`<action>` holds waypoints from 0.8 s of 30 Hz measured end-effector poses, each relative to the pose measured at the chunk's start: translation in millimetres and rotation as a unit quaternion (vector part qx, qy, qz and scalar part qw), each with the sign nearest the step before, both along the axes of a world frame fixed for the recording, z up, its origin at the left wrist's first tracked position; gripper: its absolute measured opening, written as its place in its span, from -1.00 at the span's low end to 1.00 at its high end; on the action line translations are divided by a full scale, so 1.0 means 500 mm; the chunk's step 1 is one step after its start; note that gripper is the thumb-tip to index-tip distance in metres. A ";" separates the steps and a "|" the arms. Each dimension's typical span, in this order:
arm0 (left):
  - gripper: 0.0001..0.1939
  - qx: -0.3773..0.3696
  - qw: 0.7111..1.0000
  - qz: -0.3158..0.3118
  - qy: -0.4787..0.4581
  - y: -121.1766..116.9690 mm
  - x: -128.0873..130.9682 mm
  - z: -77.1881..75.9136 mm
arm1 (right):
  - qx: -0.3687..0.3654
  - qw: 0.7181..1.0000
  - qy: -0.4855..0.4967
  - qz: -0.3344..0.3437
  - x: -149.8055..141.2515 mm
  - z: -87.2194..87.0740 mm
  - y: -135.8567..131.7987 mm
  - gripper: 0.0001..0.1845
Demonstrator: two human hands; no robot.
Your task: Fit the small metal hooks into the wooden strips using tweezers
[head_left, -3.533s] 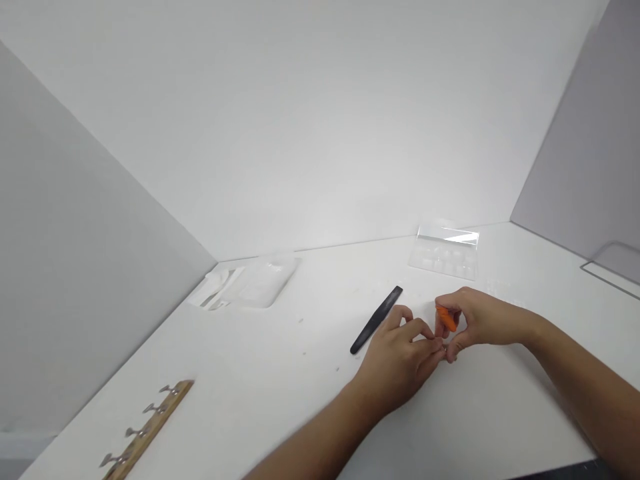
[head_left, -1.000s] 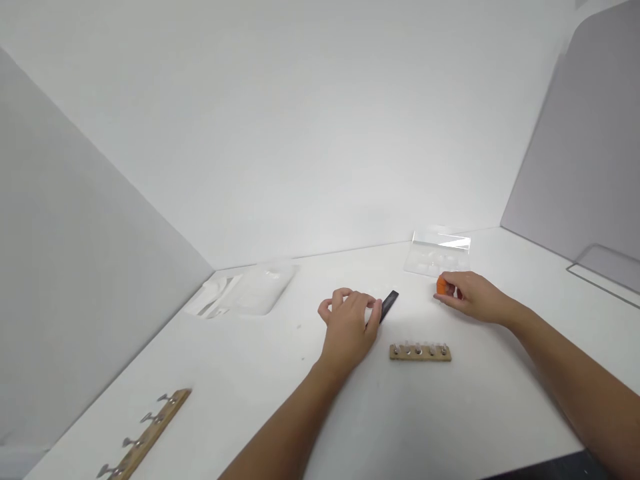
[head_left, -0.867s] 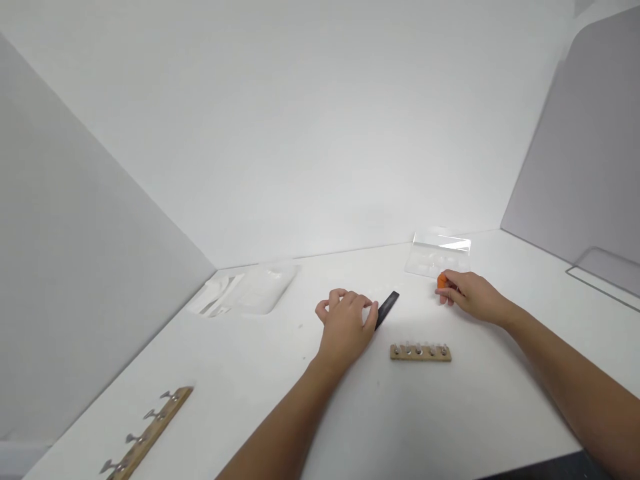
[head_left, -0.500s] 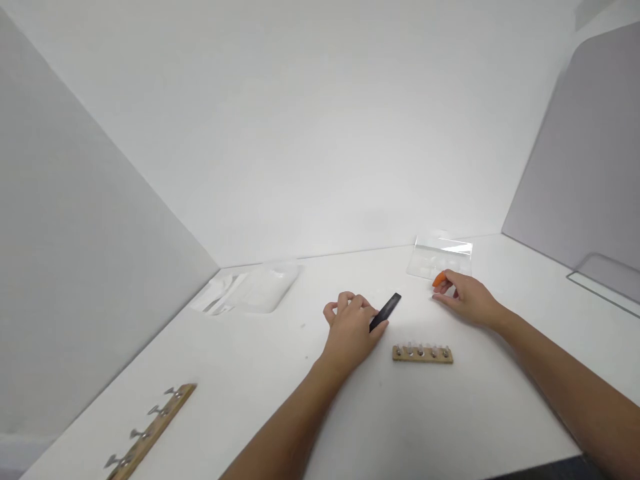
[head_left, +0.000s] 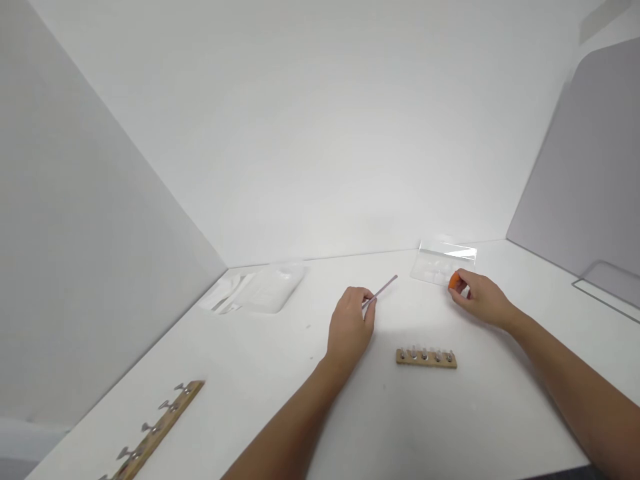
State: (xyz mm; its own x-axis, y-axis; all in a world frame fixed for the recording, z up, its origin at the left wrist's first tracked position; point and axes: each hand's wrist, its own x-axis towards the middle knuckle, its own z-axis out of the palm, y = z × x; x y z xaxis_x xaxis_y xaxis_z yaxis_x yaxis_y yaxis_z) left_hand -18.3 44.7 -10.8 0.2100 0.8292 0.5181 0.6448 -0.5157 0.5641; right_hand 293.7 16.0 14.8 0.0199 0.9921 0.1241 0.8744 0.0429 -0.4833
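Note:
My left hand (head_left: 353,320) pinches a slim flat strip (head_left: 383,291) between thumb and fingers. The strip is tilted up to the right, its narrow edge facing me, and its lower end is hidden in the hand. My right hand (head_left: 475,298) is closed on a small orange piece (head_left: 454,279), held between thumb and fingertips; its exact kind is unclear. In front of both hands lies a short wooden strip (head_left: 427,363) carrying several small upright metal pegs.
At the lower left, a longer wooden rail (head_left: 160,433) bears several metal hooks. Clear plastic packaging (head_left: 270,287) lies at the back left. Behind my right hand is a transparent plastic sleeve (head_left: 435,267). A wire frame (head_left: 605,298) stands by the right wall.
The strip in my left hand has turned from its broad black face to its thin edge. My right hand has shifted slightly right with the orange piece. The view has moved a little.

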 end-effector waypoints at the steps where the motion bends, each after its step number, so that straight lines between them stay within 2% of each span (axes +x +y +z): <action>1: -0.89 0.002 1.000 0.011 -0.016 -0.001 0.000 0.004 | -0.010 1.000 0.002 0.010 0.006 0.005 -0.002 -0.85; 5: -0.89 -0.017 0.998 0.046 -0.031 -0.010 0.000 0.018 | -0.058 0.995 0.013 0.084 0.011 0.026 -0.013 -0.83; 7: -0.90 -0.021 0.998 0.051 -0.026 -0.012 -0.001 0.021 | -0.082 0.991 0.021 0.099 0.004 0.032 -0.019 -0.80; 12: -0.90 -0.011 0.998 0.057 -0.010 -0.008 -0.006 0.025 | -0.095 0.990 0.028 0.096 0.001 0.021 -0.018 -0.72; 18: -0.92 0.004 0.997 0.071 -0.021 -0.001 -0.011 0.024 | -0.064 0.994 0.057 0.066 0.047 -0.001 0.002 -0.74; 21: -0.92 0.005 0.997 0.074 -0.018 0.000 -0.012 0.022 | -0.039 0.998 0.042 0.040 0.071 -0.001 0.006 -0.75; 24: -0.92 0.000 0.997 0.082 -0.015 -0.001 -0.011 0.021 | -0.049 0.998 0.032 0.035 0.081 0.002 0.005 -0.75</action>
